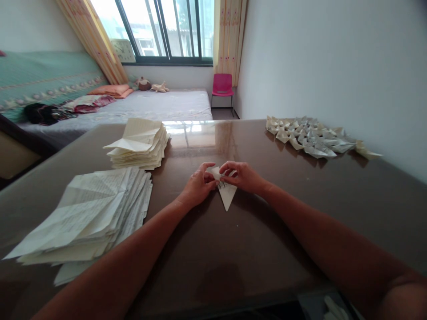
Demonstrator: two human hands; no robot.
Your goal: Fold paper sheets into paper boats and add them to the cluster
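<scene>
A small sheet of folded paper lies at the middle of the table, its pointed end turned toward me. My left hand pinches its upper left side between thumb and fingers. From the other side, my right hand grips the upper right part, fingertips close to those of the left. Between the hands a pale flap of the paper stands up. The fingers cover part of the folds, and some dark writing shows near them.
On the left of the brown table are a large stack of creased written sheets and a second paper stack behind it. Many folded paper boats cluster at the back right. Beyond stand a bed and a pink chair.
</scene>
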